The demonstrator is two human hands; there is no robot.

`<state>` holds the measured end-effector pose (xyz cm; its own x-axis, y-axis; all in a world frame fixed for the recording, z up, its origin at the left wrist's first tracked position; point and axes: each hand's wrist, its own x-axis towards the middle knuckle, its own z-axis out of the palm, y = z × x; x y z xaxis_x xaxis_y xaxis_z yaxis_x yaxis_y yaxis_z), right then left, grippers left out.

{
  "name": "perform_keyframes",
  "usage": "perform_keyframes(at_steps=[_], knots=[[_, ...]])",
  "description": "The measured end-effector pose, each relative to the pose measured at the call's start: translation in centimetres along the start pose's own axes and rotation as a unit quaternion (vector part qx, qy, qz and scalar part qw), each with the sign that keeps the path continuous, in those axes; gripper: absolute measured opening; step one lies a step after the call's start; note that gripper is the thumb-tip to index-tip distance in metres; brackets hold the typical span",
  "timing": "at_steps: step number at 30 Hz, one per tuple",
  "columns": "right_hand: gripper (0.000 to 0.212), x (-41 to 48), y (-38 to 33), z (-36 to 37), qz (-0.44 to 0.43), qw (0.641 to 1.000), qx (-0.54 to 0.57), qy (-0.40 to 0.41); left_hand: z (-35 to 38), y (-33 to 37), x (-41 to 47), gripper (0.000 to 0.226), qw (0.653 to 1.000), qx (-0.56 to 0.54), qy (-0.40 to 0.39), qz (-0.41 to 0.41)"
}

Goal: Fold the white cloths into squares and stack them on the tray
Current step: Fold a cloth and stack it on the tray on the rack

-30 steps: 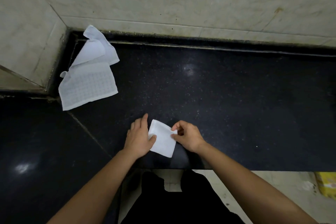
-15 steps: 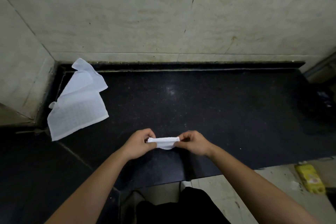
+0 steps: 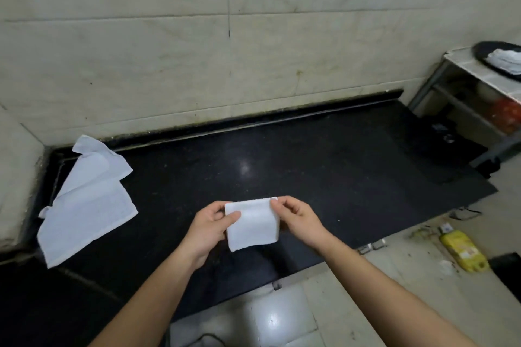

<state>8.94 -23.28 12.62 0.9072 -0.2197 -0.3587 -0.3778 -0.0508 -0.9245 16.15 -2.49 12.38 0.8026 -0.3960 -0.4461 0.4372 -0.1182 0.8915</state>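
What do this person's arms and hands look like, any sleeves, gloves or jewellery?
The left forearm and right forearm are bare all the way to the bottom edge of the picture; no sleeve shows. The left hand and right hand wear no gloves, and no ring, watch or bracelet is visible on either.
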Motion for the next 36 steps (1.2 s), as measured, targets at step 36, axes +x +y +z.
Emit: perform_keyframes(at_steps=[36], knots=[[0.042,-15.9,10.7,-66.9,-0.016,0.958,0.132,0.253,71.5,3.7,10.2,0.063,0.945,0.101,-0.305,0.058]])
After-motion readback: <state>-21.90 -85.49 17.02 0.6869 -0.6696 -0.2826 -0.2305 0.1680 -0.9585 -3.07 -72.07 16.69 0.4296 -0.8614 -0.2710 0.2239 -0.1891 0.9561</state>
